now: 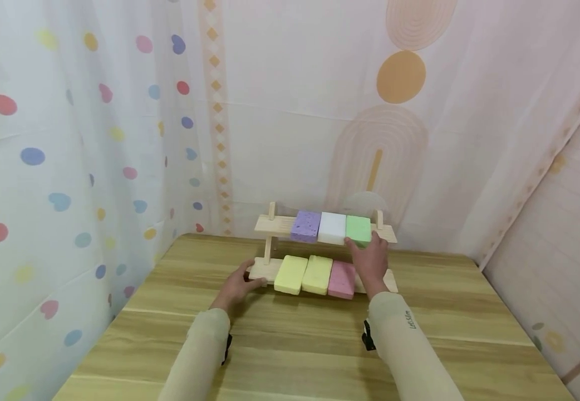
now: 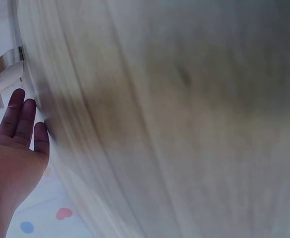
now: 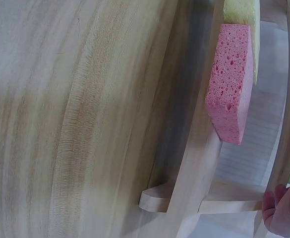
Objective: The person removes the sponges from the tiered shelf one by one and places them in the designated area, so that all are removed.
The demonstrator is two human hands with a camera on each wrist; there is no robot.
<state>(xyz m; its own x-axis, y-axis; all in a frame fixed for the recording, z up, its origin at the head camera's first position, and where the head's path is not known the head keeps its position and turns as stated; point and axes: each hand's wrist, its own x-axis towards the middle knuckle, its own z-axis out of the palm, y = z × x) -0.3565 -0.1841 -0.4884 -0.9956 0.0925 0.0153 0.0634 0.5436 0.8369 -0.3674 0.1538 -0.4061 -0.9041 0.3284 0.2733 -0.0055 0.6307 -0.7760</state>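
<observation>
- The two hands are apart, one at each side of a two-tier wooden rack that stands on the worktop (image 1: 295, 345).
- The right hand (image 1: 370, 260) pinches the green sponge (image 1: 358, 227), thumb at its near left corner and fingers along its right side.
- The green sponge lies on the upper plank (image 1: 276, 224), last on the right in its row, just beyond the right hand and well apart from the left.
- Left of it, side by side, lie the white sponge (image 1: 332, 225) and then the purple sponge (image 1: 306, 225).
- The left hand (image 1: 235, 288) rests against the left end of the lower plank (image 1: 264, 269), thumb at the front edge; the left wrist view shows other fingers loosely straight, holding no sponge.
- On the lower plank, between the hands, sit a yellow sponge (image 1: 291, 274), a second yellow sponge (image 1: 317, 274) and the pink sponge (image 1: 342, 278); the pink is nearest the right forearm.
- A patterned curtain (image 1: 280, 150) hangs behind the rack.
</observation>
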